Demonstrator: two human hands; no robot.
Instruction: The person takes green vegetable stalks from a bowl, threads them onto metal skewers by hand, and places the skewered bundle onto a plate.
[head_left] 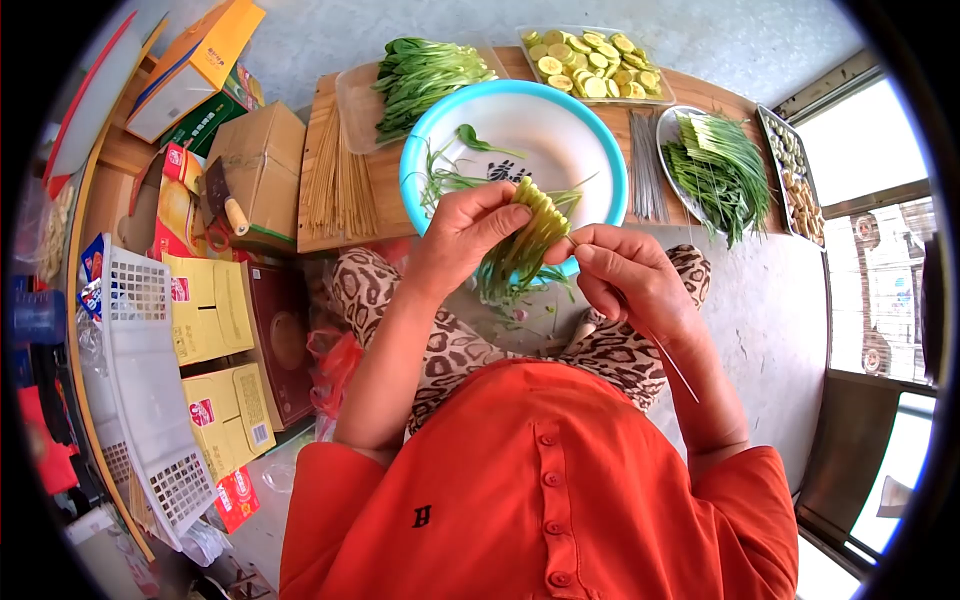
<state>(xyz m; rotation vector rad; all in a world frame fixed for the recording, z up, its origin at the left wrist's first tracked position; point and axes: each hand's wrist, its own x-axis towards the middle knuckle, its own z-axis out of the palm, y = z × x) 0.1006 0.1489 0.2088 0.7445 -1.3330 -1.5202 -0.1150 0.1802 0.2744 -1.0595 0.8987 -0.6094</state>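
Observation:
My left hand point(462, 238) pinches a bunch of chives point(532, 240) over the near rim of a large white basin point(580, 130) with a blue edge. Their pale stem ends sit side by side in a row at the top, and the green leaves hang down. A thin metal skewer point(678, 372) is gripped by my right hand point(628, 278), its shaft running back below the wrist. The skewer's front end meets the right side of the bunch; how far it passes in is hidden. Loose green strands point(450, 180) and one leaf point(482, 142) lie in the basin.
On the wooden table point(385, 190) are leafy greens point(425, 75), sliced zucchini point(595, 65), bamboo skewers point(338, 180), metal skewers point(648, 165), a plate of chives point(720, 170) and a tray of mushrooms point(800, 195). Boxes point(260, 165), a cleaver point(218, 190) and a white basket point(140, 350) stand left.

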